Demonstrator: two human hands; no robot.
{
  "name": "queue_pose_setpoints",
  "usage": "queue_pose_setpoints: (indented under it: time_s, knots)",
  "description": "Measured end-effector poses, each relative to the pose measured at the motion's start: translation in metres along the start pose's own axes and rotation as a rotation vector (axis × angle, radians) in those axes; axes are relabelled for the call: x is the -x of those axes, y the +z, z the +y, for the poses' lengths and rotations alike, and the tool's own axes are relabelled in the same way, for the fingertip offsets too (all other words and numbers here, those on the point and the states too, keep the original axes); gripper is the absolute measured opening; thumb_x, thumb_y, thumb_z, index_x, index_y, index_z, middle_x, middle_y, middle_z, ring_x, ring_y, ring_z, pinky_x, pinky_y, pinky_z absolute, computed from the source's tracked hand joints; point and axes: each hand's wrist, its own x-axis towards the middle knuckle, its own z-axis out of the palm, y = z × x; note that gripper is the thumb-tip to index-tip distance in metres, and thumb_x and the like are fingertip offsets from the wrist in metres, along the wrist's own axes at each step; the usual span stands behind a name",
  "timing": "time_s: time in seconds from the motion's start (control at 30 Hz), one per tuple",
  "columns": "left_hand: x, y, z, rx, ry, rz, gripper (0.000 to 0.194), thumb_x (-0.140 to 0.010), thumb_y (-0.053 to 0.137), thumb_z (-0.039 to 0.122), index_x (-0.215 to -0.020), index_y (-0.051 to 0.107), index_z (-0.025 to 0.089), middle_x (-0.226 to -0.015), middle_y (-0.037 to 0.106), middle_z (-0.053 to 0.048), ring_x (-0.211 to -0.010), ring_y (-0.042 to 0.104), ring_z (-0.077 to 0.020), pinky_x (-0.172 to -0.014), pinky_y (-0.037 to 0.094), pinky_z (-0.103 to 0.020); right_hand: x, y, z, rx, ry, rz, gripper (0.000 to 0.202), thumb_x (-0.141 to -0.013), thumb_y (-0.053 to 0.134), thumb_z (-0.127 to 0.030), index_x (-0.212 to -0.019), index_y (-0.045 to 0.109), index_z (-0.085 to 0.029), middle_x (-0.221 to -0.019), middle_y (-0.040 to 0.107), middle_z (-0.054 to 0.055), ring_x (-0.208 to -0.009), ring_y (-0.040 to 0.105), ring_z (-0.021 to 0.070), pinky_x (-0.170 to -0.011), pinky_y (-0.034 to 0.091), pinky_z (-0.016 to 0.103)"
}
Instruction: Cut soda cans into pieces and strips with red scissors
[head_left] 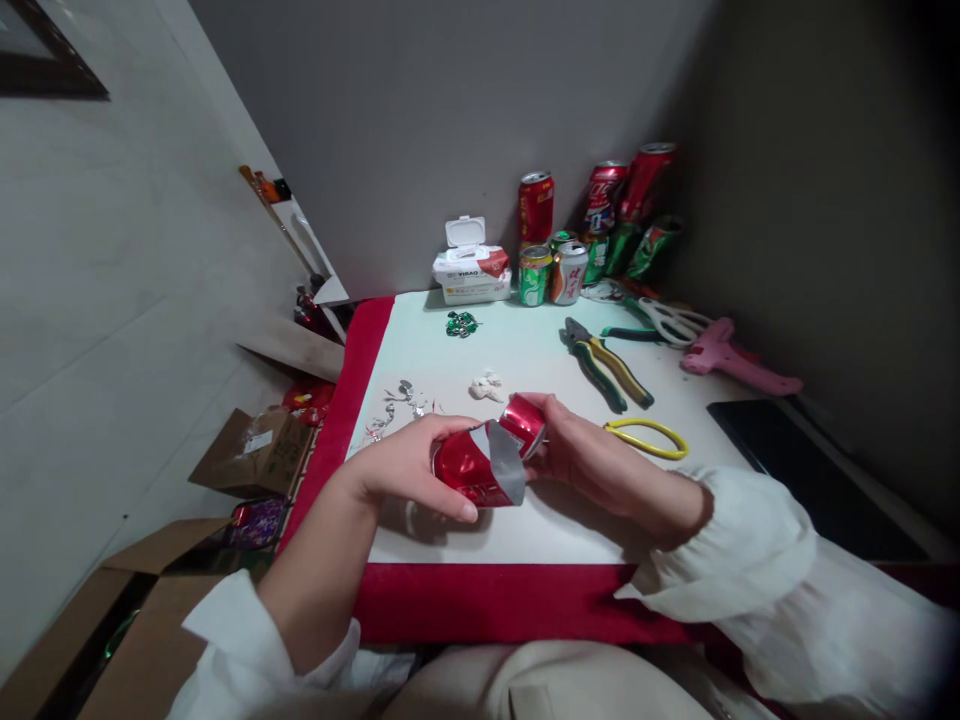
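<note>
My left hand (415,464) is closed around a cut red soda can piece (474,468), lying on its side with its jagged open edge and silvery inside facing right. In my right hand (581,455) is a smaller red can piece (523,425), gripped by the fingers close to that open edge. The two pieces meet or overlap in view; whether they are still joined I cannot tell. Both are held low over the white tabletop (465,540). Just beyond them lies a crumpled white tissue (487,386). Metal scraps (390,410) are scattered to the left.
Pliers (609,365), a yellow-handled tool (646,438), white-handled scissors (675,322) and a pink glue gun (739,360) lie right. A wipes pack (472,275), several drink cans (568,272) and green scraps (461,324) are at the back. A dark tablet-like panel (814,480) lies right; cardboard boxes (251,455) stand left.
</note>
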Motion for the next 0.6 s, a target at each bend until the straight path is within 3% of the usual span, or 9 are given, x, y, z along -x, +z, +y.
queue_pose_setpoints:
  time_s: [0.13,0.23,0.37,0.47,0.6]
  knots:
    - [-0.002,-0.001,0.002,-0.05,0.046,0.089,0.056,-0.059,0.091,0.026,-0.111,0.071,0.017,-0.096,0.073,-0.007,-0.08,0.068,-0.0197,-0.074,0.053,-0.029,0.006,-0.004,-0.007,0.365,-0.336,0.011,0.06,-0.09,0.069,-0.039,-0.143,0.042,-0.035,-0.147,0.052,0.009,-0.116,0.065,0.0232,-0.098,0.057,0.045]
    - [-0.003,0.0,0.002,-0.082,0.088,0.08,0.063,-0.059,0.091,0.029,-0.117,0.071,0.017,-0.099,0.075,-0.008,-0.084,0.07,-0.0233,-0.079,0.055,-0.033,0.009,-0.006,-0.011,0.489,-0.444,-0.077,0.058,-0.088,0.068,-0.024,-0.141,0.048,-0.036,-0.156,0.044,0.007,-0.133,0.055,0.026,-0.106,0.052,0.046]
    - [-0.004,0.0,0.0,-0.163,0.127,0.028,0.082,-0.055,0.093,0.031,-0.132,0.066,0.016,-0.117,0.074,-0.013,-0.106,0.07,-0.0321,-0.098,0.053,-0.043,0.006,-0.005,-0.01,0.343,-0.366,-0.075,0.052,-0.087,0.07,-0.024,-0.135,0.051,-0.032,-0.143,0.057,0.007,-0.123,0.062,0.0237,-0.104,0.052,0.044]
    - [-0.002,0.0,-0.001,-0.208,0.132,0.074,0.097,-0.052,0.094,0.032,-0.141,0.059,0.014,-0.135,0.066,-0.018,-0.124,0.063,-0.0378,-0.108,0.048,-0.048,0.001,-0.007,-0.008,0.292,-0.329,-0.021,0.051,-0.085,0.075,-0.027,-0.13,0.053,-0.031,-0.134,0.062,0.006,-0.115,0.064,0.0216,-0.101,0.053,0.04]
    - [0.001,-0.003,0.0,-0.192,0.148,0.094,0.101,-0.056,0.093,0.03,-0.147,0.053,0.018,-0.133,0.067,-0.016,-0.13,0.059,-0.0379,-0.113,0.044,-0.049,-0.002,-0.013,-0.007,0.271,-0.381,0.087,0.047,-0.086,0.075,-0.028,-0.127,0.054,-0.033,-0.127,0.062,0.003,-0.104,0.065,0.0182,-0.088,0.057,0.033]
